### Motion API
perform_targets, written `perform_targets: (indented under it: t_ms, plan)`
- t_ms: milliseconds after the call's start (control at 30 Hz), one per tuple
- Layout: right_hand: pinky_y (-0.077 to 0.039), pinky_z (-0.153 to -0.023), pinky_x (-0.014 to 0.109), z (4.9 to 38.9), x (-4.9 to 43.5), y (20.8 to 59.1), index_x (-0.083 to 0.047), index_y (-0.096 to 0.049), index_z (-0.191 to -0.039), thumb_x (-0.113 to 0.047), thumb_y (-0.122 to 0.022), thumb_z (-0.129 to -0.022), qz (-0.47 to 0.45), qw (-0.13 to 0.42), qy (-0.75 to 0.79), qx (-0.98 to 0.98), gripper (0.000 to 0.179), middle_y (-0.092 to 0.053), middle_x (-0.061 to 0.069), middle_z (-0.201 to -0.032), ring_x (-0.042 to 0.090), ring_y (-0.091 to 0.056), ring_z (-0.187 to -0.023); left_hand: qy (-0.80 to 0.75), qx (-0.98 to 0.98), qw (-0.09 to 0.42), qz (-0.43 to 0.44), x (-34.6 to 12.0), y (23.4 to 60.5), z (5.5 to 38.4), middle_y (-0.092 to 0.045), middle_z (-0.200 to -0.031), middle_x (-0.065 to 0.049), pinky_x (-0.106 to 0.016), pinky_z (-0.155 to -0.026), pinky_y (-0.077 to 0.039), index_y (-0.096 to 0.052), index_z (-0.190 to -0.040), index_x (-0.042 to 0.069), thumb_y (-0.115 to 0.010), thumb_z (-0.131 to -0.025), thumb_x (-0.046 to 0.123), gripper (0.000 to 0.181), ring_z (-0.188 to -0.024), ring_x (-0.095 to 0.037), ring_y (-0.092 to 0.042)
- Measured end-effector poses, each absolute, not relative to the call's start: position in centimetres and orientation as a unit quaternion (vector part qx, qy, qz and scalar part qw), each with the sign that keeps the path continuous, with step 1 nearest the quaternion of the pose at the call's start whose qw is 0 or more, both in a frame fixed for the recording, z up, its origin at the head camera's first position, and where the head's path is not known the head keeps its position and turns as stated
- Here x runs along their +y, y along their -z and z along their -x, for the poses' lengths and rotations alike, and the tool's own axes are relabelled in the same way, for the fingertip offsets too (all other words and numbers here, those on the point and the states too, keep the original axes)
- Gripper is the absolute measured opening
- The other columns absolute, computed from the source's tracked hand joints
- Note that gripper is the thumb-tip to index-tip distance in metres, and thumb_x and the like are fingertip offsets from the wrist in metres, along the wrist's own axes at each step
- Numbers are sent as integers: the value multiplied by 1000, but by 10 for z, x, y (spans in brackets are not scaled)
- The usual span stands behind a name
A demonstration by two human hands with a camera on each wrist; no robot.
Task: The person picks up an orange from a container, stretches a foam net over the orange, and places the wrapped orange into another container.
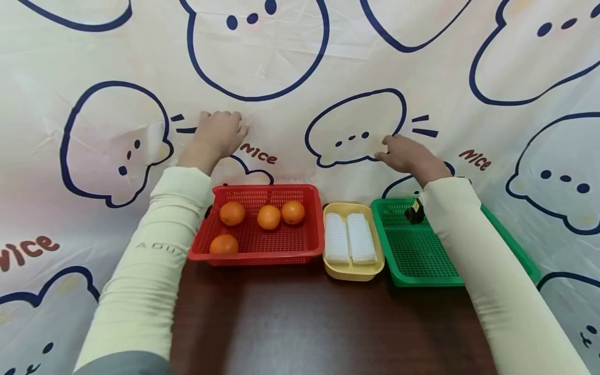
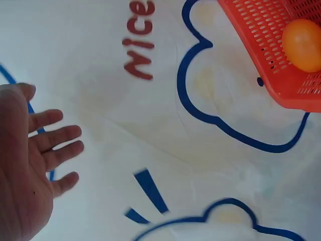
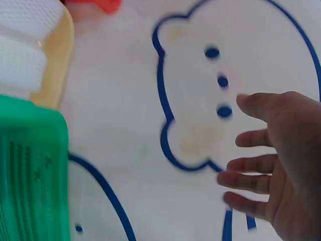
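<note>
My left hand (image 1: 219,136) is raised in front of the printed sheet, above and behind the red basket (image 1: 276,259); in the left wrist view its fingers spread loosely and hold nothing. To the right, my right hand (image 1: 407,155) hovers above the green basket (image 1: 391,247), and the right wrist view shows its relaxed fingers apart with nothing in them. Several oranges (image 1: 269,217) lie in the red basket. Between the baskets stands a yellow tray (image 1: 353,272) with two white foam net sleeves (image 1: 337,238) side by side.
A small black object (image 1: 414,212) sits at the back of the green basket, partly beside my right sleeve. The brown table (image 1: 328,323) stretches in front of the containers. A white sheet (image 1: 281,130) with navy cartoon outlines hangs right behind them.
</note>
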State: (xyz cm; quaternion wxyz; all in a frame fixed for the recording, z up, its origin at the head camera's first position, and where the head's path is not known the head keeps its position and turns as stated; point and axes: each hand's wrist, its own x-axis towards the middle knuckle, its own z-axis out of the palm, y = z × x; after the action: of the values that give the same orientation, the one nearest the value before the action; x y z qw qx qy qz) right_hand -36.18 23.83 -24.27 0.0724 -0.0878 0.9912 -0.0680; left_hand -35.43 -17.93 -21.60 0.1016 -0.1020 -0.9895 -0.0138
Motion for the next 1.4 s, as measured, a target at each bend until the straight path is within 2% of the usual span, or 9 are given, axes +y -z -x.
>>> perform_targets:
  t_ms: [167,300,467,600,700,833,967,1233,1400]
  plan:
    - [-45,-111,57,352,214,269,7,-39,-150,-31,-49,-107,118,64,126,983,58,-47,31,-149,45,-49,-135,11,-982,126,137,-169,232,330,-65,-126,-25,-62,-107,-45,-57,-132,-3,-30,-110,31,49,-117,-45,-60]
    - [-52,-104,53,340,199,292,8,-45,-145,-29,-52,-107,141,82,137,977,54,-57,31,-139,42,-59,-124,10,-972,146,186,-155,252,310,-68,-114,-22,-56,-95,-54,-60,-125,-3,-41,-110,25,37,-106,-40,-66]
    - [-54,-101,50,330,181,319,6,-51,-140,-27,-56,-106,176,90,147,969,48,-60,27,-134,37,-60,-119,28,-960,149,237,-137,283,294,-68,-120,-22,-48,-90,-59,-58,-128,-3,-52,-106,16,30,-105,-37,-69]
    - [-54,-102,46,329,156,339,0,-56,-135,-27,-60,-104,211,81,154,962,42,-61,21,-132,32,-60,-118,66,-961,113,244,-129,308,295,-61,-134,-23,-46,-100,-57,-48,-143,-3,-54,-105,14,42,-118,-36,-64]
    - [-54,-101,45,333,133,353,-1,-59,-133,-24,-62,-102,251,62,150,954,39,-62,19,-130,31,-60,-117,91,-962,94,241,-124,327,299,-57,-137,-23,-47,-105,-53,-45,-145,-3,-54,-104,11,44,-123,-35,-60]
    - [-52,-105,44,340,107,374,-1,-60,-134,-17,-66,-99,315,32,105,943,39,-62,18,-132,31,-59,-119,74,-965,88,236,-114,355,308,-57,-137,-22,-51,-103,-53,-46,-145,-4,-52,-104,6,44,-125,-36,-59]
    - [-46,-114,43,346,85,390,-6,-58,-141,-14,-68,-98,361,20,40,931,44,-60,14,-140,30,-57,-129,50,-974,55,215,-106,377,311,-56,-140,-22,-55,-104,-51,-43,-148,-3,-49,-106,7,44,-128,-38,-58]
    - [-36,-123,45,358,60,393,-19,-52,-151,-11,-66,-100,379,72,-64,921,54,-51,6,-155,27,-45,-145,56,-988,25,143,-103,381,302,-51,-144,-25,-61,-106,-48,-41,-147,-2,-55,-104,13,48,-129,-41,-57]
    - [-34,-124,47,362,61,391,-22,-45,-156,-9,-62,-102,364,105,-99,920,58,-45,4,-161,26,-40,-150,60,-982,44,173,-107,375,271,-52,-143,-24,-61,-107,-47,-44,-148,-1,-57,-102,15,50,-130,-41,-56]
